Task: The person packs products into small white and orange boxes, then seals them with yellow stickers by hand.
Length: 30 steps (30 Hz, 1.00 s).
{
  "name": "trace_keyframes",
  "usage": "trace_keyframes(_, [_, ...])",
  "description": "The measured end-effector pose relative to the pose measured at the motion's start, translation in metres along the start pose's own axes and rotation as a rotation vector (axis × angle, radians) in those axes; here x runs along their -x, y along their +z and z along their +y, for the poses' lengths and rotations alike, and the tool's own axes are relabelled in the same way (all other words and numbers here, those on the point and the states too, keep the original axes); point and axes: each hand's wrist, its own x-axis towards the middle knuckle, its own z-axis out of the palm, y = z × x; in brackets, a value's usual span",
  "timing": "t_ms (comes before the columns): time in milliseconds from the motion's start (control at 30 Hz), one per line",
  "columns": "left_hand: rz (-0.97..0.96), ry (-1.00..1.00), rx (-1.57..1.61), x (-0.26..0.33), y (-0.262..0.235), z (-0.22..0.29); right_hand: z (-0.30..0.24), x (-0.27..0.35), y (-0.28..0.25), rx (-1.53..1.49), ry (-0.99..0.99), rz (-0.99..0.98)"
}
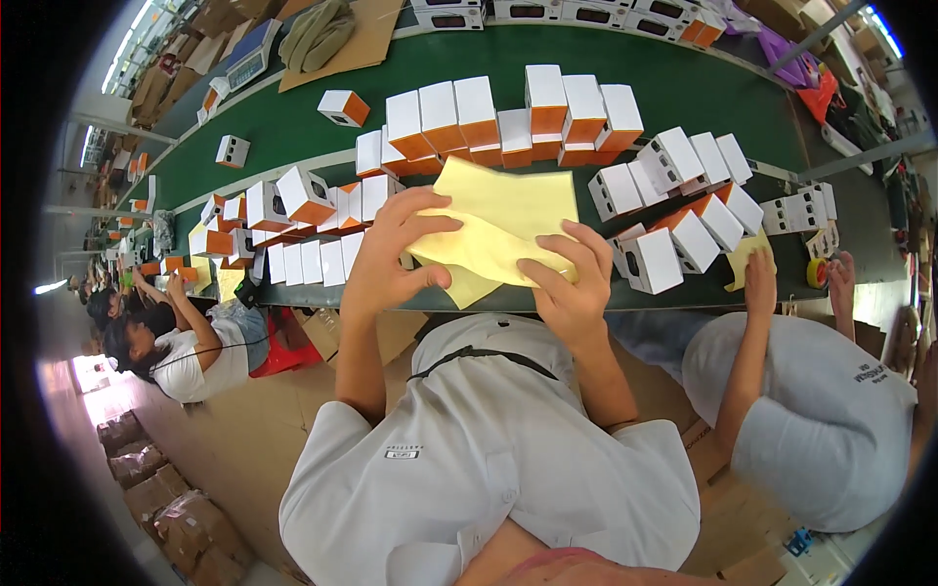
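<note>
Between my two hands is a yellow sheet of paper (518,205), partly folded over, with a crease running across its middle. My left hand (391,254) grips the left side of it, fingers on top and thumb beneath. At its right end my right hand (572,278) is closed on the sheet, fingertips pressing the lower right edge. The paper is held above the near edge of the table. Just beyond it stand stacked white and orange boxes (461,112).
Rows of white boxes (653,262) line the green table (293,103) on both sides of me. A co-worker (801,391) at the right handles another yellow sheet (750,259) beside a roll of tape (817,273). More people (195,352) sit at the left. Cardboard cartons (195,527) lie on the floor.
</note>
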Motion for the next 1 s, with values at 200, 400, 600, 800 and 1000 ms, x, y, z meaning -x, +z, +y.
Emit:
trace_keyframes(200, [0.219, -0.052, -0.014, 0.022, 0.015, 0.005, 0.009, 0.014, 0.007, 0.037, -0.032, 0.098])
trace_keyframes(400, [0.585, 0.132, -0.279, 0.033, 0.019, 0.008, 0.005, 0.010, 0.021, -1.001, 0.488, 0.077])
trace_keyframes(600, [0.581, 0.152, -0.328, 0.036, 0.022, 0.008, 0.004, 0.010, 0.019, -1.215, 0.967, 0.136])
trace_keyframes(800, [0.144, 0.047, -0.439, 0.022, -0.004, 0.017, 0.012, 0.009, 0.014, -1.120, 0.914, 0.055])
trace_keyframes(1000, [-0.152, -0.265, 0.367, -0.017, -0.009, 0.018, 0.011, 0.004, 0.008, -1.085, 0.815, -0.228])
